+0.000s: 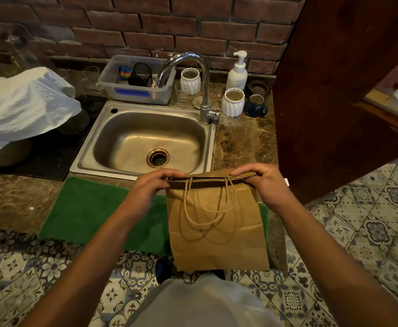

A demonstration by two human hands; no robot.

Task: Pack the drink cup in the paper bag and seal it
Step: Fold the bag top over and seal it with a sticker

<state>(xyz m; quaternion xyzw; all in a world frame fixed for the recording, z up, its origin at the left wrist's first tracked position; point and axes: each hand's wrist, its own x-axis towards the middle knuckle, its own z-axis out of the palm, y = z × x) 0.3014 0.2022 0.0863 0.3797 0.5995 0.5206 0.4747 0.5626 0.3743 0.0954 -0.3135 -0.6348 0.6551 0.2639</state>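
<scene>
A brown paper bag (216,241) hangs upright in front of me, over the green mat and the counter's front edge. Its top edge is folded over and pressed flat, and its twisted paper handles dangle down the near face. My left hand (150,185) pinches the top left corner of the fold. My right hand (261,182) pinches the top right corner. The drink cup is not visible; the inside of the bag is hidden.
A steel sink (146,140) with a chrome tap (200,86) lies just beyond the bag. A green mat (94,208) covers the marble counter. White ribbed cups (232,102), a blue mug (255,106), a soap pump (236,72), a plastic tub (136,79) and a white plastic bag (23,105) stand behind.
</scene>
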